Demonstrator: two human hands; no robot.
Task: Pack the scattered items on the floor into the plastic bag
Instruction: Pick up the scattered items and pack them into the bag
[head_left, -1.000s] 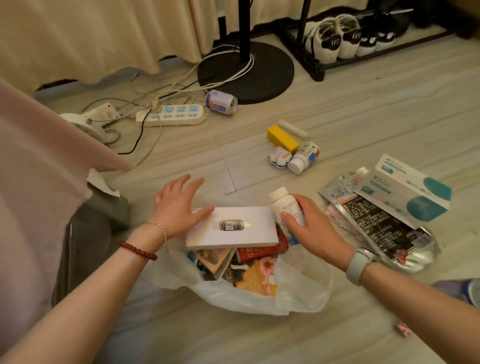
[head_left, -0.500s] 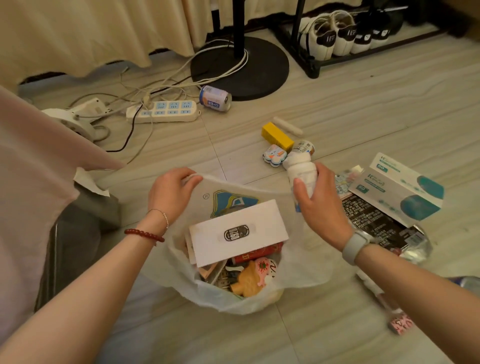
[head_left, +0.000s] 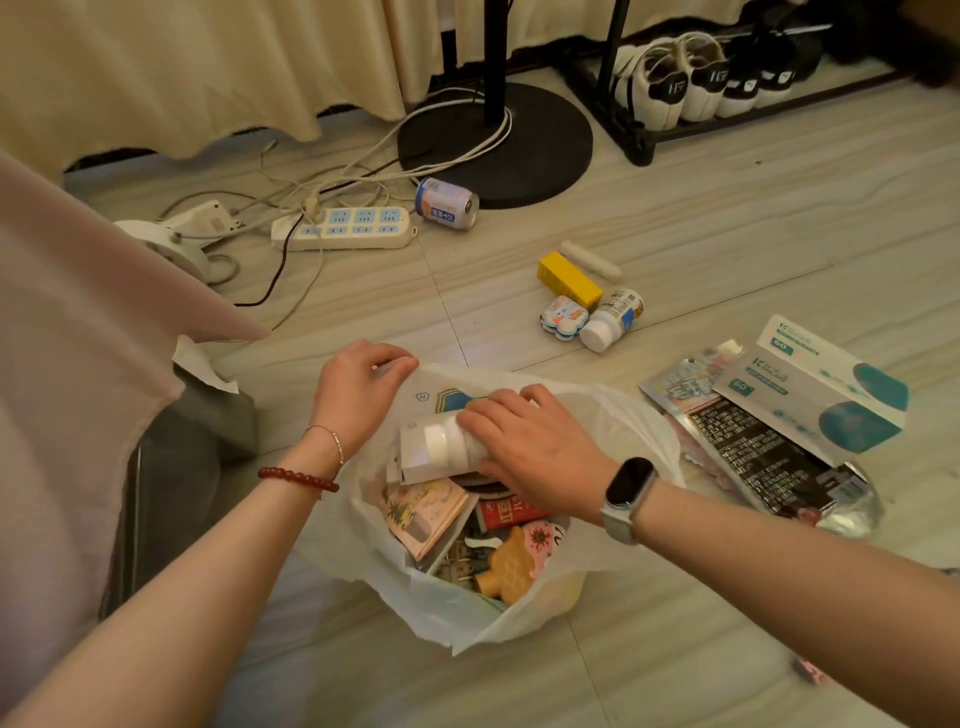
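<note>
Yellow box, can beyond bag

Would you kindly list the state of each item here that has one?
plastic bag: open, its rim pinched by the left hand
white bottle: capped, on its side, gripped by the right hand
drink can: lying on its side
small pill bottle: capped, lying down

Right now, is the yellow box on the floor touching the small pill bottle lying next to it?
Touching, as far as the head view shows: the yellow box has its near end against the upper end of the small pill bottle, with no floor visible between them.
</note>
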